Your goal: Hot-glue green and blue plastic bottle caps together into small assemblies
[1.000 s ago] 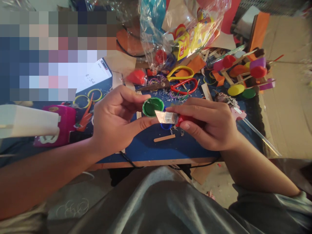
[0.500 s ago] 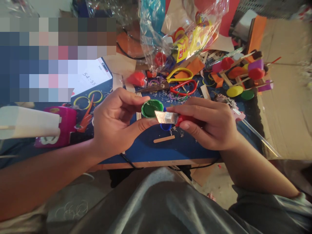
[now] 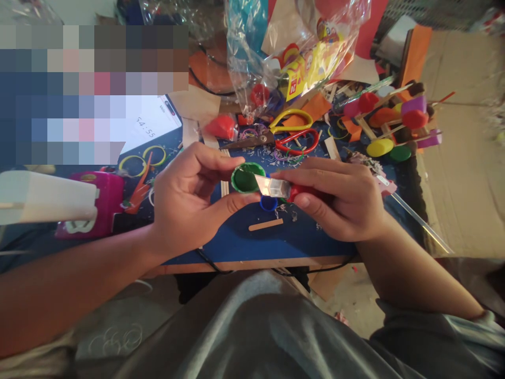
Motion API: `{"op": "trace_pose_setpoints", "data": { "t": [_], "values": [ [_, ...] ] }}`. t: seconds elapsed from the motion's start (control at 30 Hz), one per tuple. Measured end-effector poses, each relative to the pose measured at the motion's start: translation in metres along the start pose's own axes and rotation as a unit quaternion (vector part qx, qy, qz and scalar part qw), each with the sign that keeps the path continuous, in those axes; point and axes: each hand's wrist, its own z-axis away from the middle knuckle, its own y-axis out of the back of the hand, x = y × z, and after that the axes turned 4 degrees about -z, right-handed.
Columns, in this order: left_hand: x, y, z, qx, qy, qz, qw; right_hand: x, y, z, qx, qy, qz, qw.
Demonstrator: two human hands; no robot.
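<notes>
My left hand (image 3: 185,200) pinches a green bottle cap (image 3: 245,178) between thumb and fingers, its hollow side turned toward me. In my right hand (image 3: 343,197) is a red-handled utility knife (image 3: 278,188), gripped with the index finger along its top. The metal blade tip rests against the cap's right rim. Both hands hover over a blue work board (image 3: 244,239). A small blue cap (image 3: 269,203) lies on the board just under the blade.
A wooden stick (image 3: 265,225) lies on the board near its front edge. Behind the hands are scissors (image 3: 290,134), a phone (image 3: 152,123), a plastic bag of craft parts (image 3: 292,58), yellow rings (image 3: 144,158), a pink box (image 3: 100,202) and a cap-and-stick model (image 3: 398,123).
The knife blade has slid a little left and now touches the green cap's rim. The left hand has tilted the cap slightly. Both hands stay in the same place.
</notes>
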Motion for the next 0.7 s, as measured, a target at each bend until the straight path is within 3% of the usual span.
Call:
{"op": "trace_pose_setpoints", "data": {
  "t": [0.13, 0.27, 0.33, 0.43, 0.53, 0.6, 0.7],
  "values": [
    [-0.008, 0.003, 0.0, -0.012, -0.024, 0.011, 1.0, -0.002, 0.0, 0.001, -0.016, 0.001, -0.022, 1.0],
    [-0.033, 0.005, -0.008, -0.011, -0.113, 0.016, 0.993, -0.003, -0.001, 0.002, -0.03, -0.009, -0.029, 0.999],
    [-0.047, 0.004, -0.013, 0.004, -0.224, 0.008, 0.975, -0.003, -0.002, 0.002, -0.032, -0.012, -0.032, 0.999],
    [-0.057, 0.004, -0.017, 0.022, -0.284, -0.024, 0.958, -0.003, -0.004, 0.002, -0.033, -0.018, -0.041, 0.998],
    [-0.05, 0.004, -0.014, 0.005, -0.294, -0.033, 0.955, -0.003, -0.005, 0.002, -0.034, -0.023, -0.048, 0.998],
    [-0.046, 0.004, -0.013, 0.006, -0.236, -0.056, 0.97, -0.004, -0.005, 0.002, -0.034, -0.026, -0.048, 0.998],
    [-0.049, 0.002, -0.016, 0.029, -0.322, -0.025, 0.946, -0.004, -0.003, 0.001, -0.03, -0.027, -0.047, 0.998]
  ]
}}
